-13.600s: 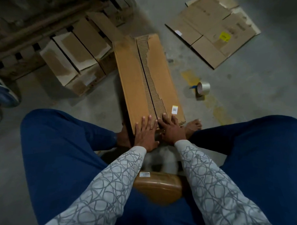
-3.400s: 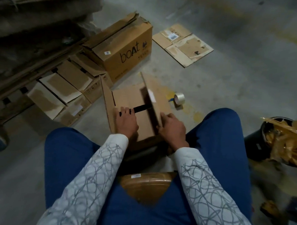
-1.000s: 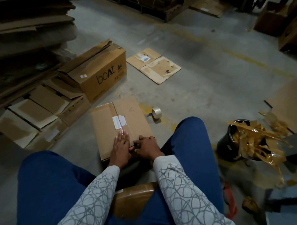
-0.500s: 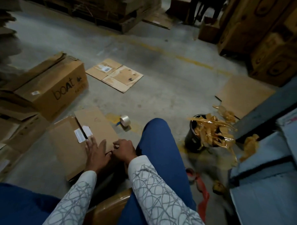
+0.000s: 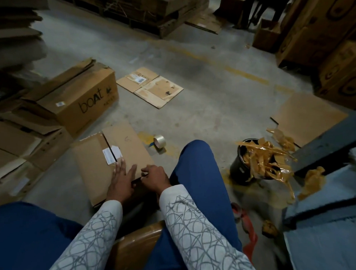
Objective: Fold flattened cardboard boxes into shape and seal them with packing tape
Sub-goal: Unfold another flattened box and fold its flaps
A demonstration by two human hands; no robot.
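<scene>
**Flaps closed, tape not yet on**

The box (image 5: 95,164) stands on the floor at the lower centre-left of the frame. Its two top flaps are folded down and meet in a dark seam. The left hand (image 5: 122,178) lies flat and released on the flaps beside the seam, with the fingers straight. The right hand (image 5: 155,177) is curled over the near edge of the box and grasps it. To do this step well, the person should press the flaps level until the seam closes and hold them with one hand. The other hand can then take the tape roll (image 5: 159,141), which lies untouched on the floor just right of the box.

The bigger carton (image 5: 79,95) at the left of the frame carries the print "boAt" on its side. The white label (image 5: 108,156) across the seam of the box is too small to read.
</scene>
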